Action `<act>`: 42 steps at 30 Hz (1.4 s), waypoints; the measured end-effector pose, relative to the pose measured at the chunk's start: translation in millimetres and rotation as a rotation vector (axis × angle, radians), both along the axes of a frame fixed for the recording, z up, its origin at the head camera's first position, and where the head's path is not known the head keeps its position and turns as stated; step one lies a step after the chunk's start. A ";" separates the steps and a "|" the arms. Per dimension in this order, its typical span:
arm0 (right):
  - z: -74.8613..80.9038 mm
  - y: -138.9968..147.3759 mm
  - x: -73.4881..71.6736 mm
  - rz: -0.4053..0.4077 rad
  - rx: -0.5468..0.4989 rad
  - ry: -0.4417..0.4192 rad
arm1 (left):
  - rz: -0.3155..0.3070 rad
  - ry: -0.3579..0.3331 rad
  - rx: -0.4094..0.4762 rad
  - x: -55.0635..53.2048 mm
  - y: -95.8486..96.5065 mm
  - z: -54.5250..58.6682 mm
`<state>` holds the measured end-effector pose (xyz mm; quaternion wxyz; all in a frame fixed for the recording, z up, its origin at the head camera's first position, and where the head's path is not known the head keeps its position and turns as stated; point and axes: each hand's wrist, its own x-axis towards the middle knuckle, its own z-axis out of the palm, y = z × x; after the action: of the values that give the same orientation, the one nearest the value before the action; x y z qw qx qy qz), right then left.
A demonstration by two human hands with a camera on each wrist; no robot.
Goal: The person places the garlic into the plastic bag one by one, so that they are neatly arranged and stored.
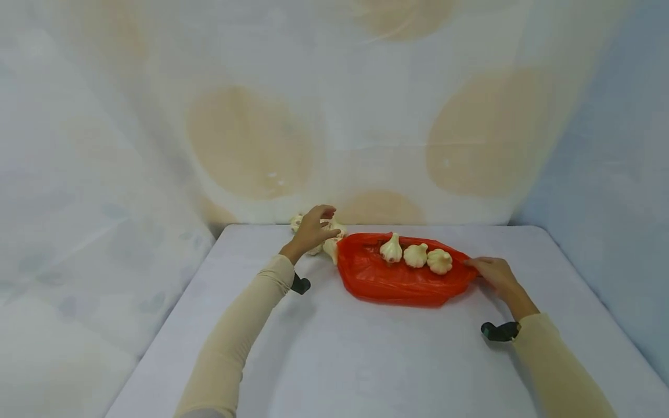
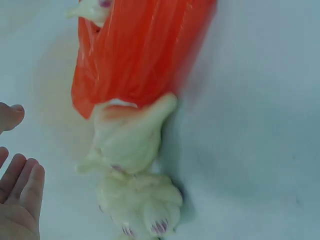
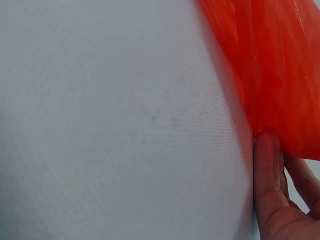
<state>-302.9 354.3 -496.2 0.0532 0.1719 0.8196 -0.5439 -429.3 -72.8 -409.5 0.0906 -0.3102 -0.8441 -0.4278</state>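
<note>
A red plastic bag lies on the table, its mouth spread. Three garlic bulbs rest in a row on it: a left bulb, a middle bulb and a right bulb. More garlic bulbs cluster at the bag's left end, partly hidden by my left hand in the head view. That hand hovers over the cluster, thumb and fingers apart, holding nothing. At the bag's right end, my right hand pinches the edge between thumb and fingers.
A white-covered table extends in front of the bag. Cloth with tan circles hangs behind the table's back edge, with more cloth at both sides. Dark wrist-worn devices sit below both hands.
</note>
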 end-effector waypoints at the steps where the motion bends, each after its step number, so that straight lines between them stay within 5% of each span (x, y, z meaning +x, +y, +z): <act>1: -0.3 0.6 -0.2 0.000 0.002 -0.003 | 0.033 0.018 -0.009 -0.2 -4.0 0.6; 5: 0.9 2.3 0.2 -0.002 -0.003 -0.001 | 0.197 0.066 -0.058 -1.3 -17.5 -2.5; 9: 3.3 3.5 -0.5 -0.007 -0.008 0.007 | 0.322 0.016 -0.107 -1.7 -29.5 -12.0; 23: 3.2 4.4 -3.6 -0.017 -0.015 -0.009 | 0.546 -0.263 -0.162 -1.9 -48.1 -29.9; 30: 2.9 4.2 -2.7 -0.014 -0.013 -0.015 | 0.608 -0.574 -0.014 -6.8 -43.9 -39.2; 34: 3.0 4.2 -1.5 -0.009 -0.020 -0.014 | 0.584 -0.708 0.099 -11.2 -39.5 -42.1; 42: 2.3 4.1 -1.0 -0.013 -0.020 -0.003 | 0.553 -0.828 0.099 -20.7 -34.9 -45.8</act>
<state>-303.9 358.4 -493.9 0.0527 0.1775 0.8130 -0.5520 -450.0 -107.7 -455.3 -0.1275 0.1256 -0.8385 -0.5148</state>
